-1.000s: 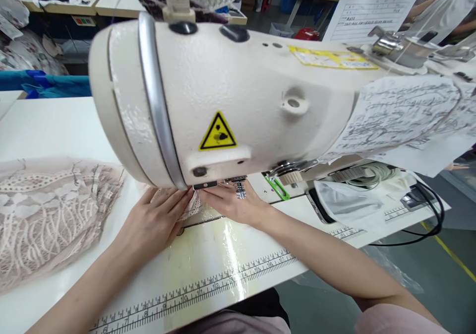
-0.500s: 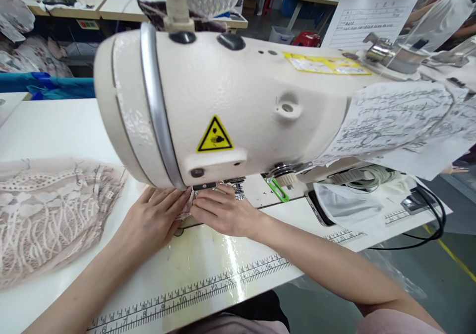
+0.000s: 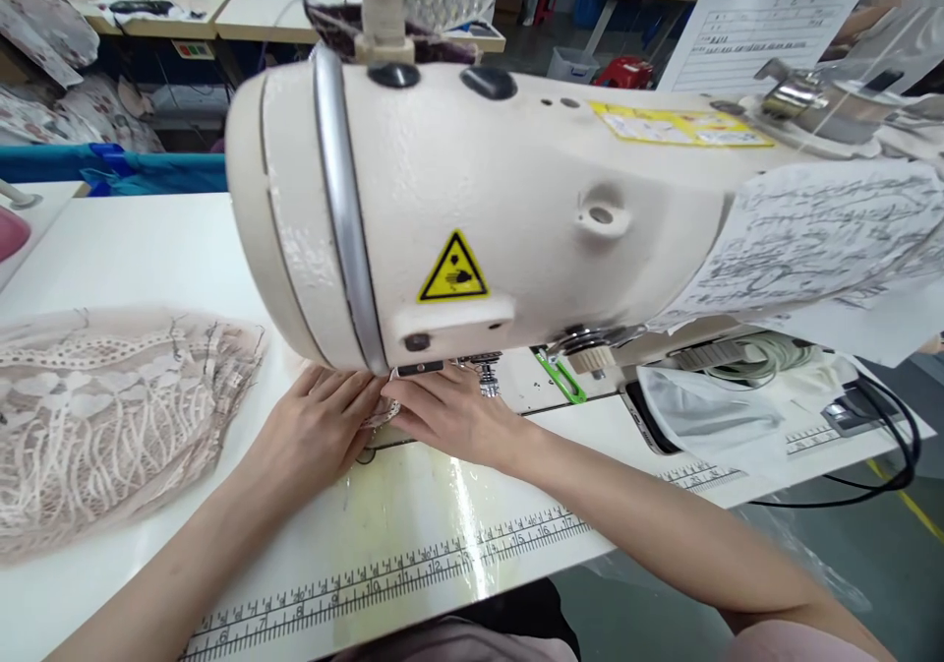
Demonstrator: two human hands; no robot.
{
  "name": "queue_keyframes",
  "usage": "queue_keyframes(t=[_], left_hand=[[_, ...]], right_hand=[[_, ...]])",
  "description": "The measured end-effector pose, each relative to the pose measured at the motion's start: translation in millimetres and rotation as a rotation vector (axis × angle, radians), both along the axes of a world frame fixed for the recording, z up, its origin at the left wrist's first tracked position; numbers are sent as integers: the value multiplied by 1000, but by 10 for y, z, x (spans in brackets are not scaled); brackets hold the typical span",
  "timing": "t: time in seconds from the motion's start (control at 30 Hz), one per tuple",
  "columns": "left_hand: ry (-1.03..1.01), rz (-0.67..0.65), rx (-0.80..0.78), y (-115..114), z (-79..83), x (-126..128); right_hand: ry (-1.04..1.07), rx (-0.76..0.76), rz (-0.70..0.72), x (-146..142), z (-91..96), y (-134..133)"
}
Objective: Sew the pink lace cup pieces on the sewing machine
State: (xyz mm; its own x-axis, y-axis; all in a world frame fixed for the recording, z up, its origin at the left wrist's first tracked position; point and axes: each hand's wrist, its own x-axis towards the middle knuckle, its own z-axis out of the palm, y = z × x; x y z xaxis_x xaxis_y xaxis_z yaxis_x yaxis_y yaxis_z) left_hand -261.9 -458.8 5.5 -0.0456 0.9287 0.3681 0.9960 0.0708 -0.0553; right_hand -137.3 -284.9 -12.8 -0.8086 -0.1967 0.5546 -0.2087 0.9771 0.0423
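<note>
Below the head of a white sewing machine (image 3: pixel 531 180), both hands are on a small piece of pale pink lace fabric (image 3: pixel 383 413). My left hand (image 3: pixel 324 421) lies flat over its left side, fingers stretched forward. From the right, my right hand (image 3: pixel 457 416) has bent fingers closed on the lace near the needle area. The machine head hides the fingertips and most of the fabric. A larger lace piece (image 3: pixel 110 426) with white embroidery is spread on the table left of my left hand.
Printed rulers (image 3: pixel 398 573) run along the table's front edge. Right of the hands lie a green thread snipper (image 3: pixel 564 379), a phone (image 3: pixel 643 421) partly covered by a white face mask (image 3: pixel 700 411), and black cables (image 3: pixel 904 446). Handwritten paper (image 3: pixel 826 239) covers the machine arm.
The view has shifted slightly, so the machine and table appear farther right. Both hands stay on the lace under the machine head, and the right fingers sit a little farther forward.
</note>
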Motion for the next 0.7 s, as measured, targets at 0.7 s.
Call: queue_keyframes(t=[0.7], left_hand=[[45,13,1,34,44,17]], right_hand=[[-20,-102,136,7,-46,29]])
